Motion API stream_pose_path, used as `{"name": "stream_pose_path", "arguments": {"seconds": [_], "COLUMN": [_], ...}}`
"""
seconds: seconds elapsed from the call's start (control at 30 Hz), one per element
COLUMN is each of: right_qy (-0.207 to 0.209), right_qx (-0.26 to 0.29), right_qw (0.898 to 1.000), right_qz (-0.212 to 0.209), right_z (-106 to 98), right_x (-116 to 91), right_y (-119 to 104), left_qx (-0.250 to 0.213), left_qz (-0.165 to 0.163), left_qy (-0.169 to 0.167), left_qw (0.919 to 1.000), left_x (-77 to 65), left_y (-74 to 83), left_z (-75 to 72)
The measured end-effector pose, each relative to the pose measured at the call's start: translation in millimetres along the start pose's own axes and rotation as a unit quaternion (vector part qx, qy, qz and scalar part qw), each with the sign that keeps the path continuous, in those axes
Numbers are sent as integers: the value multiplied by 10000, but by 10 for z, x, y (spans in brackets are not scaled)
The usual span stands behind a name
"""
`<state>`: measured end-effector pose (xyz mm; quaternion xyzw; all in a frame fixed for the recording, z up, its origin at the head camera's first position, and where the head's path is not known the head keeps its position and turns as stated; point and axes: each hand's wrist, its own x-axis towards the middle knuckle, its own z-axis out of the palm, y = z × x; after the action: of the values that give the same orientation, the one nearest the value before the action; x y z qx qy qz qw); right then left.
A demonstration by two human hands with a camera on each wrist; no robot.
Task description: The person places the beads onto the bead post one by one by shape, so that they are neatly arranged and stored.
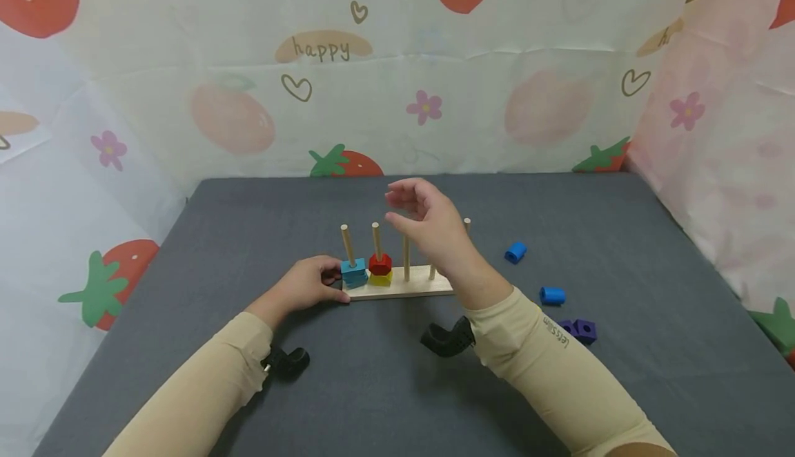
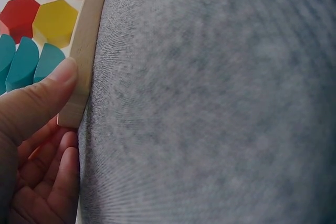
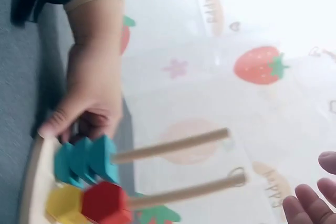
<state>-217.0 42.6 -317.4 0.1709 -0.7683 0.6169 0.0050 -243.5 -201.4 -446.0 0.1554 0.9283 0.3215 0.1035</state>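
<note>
A wooden peg stacker (image 1: 397, 290) with upright pegs sits on the dark grey cloth. My left hand (image 1: 308, 282) grips its left end, with the thumb (image 2: 64, 73) pressed on the base's front edge and the fingers curled round the end. Three teal blocks (image 3: 86, 159) are stacked on the leftmost peg, right beside that hand. On the second peg a red block (image 1: 380, 264) lies over a yellow block (image 1: 381, 279). Above the stacker my right hand (image 1: 435, 226) is raised, its fingers loosely bent and holding nothing; its forearm hides the stacker's right end.
Two blue blocks, a farther one (image 1: 515, 253) and a nearer one (image 1: 552, 296), lie right of the stacker. Purple blocks (image 1: 585, 331) lie nearer to me, partly behind the right sleeve. A strawberry-print sheet (image 1: 428, 63) hangs behind the table and along both sides.
</note>
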Motion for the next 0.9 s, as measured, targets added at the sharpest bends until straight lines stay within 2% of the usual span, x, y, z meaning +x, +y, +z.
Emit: {"name": "stream_pose_path", "arguments": {"seconds": [0.27, 0.4, 0.53, 0.73, 0.9], "right_qy": [-210, -147, -19, 122, -288], "right_qx": [-77, -102, -454, -1176, -1632], "right_qw": [9997, 9998, 9990, 9920, 9804], "right_qz": [-105, -91, -13, 443, 1069], "right_z": [-347, -570, -806, -1113, -1284], "right_x": [-51, -102, -166, -286, -383], "right_y": [-101, -70, 26, 252, 453], "left_qx": [-14, -39, -59, -43, 5], "left_qz": [-30, -44, -43, -45, -35], "left_qy": [1, 11, 2, 4, 10], "left_qw": [10000, 10000, 10000, 10000, 10000], "left_x": [-13, -4, 5, 3, 11], "left_y": [10, 11, 16, 20, -7], "left_z": [1, 8, 11, -2, 6]}}
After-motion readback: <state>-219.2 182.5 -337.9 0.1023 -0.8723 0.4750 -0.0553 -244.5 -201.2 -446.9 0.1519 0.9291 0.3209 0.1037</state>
